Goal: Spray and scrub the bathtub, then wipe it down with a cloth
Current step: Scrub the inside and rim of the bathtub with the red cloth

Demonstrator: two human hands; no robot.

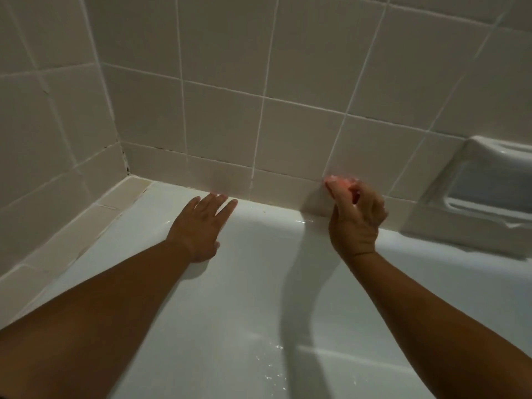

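Dim, warm bathroom light, soft all over.
The right hand (357, 220) and its arm throw a long grey shadow left across the bathtub (253, 283); the left hand (201, 228) has a small one under the wrist. Glints on wet spots at the tub's near edge and on the soap dish (489, 180). The pink scrubber (341, 184) is smeared with blur, and grout lines on the tiles (230, 110) bow toward the corners.

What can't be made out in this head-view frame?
Head view only.
- Pink object: mostly covered by the right hand's grip and blurred; sponge or cloth, cannot tell.
- Soap dish: cut off by the right edge.
- Bathtub: bottom cut off by the lower edge.
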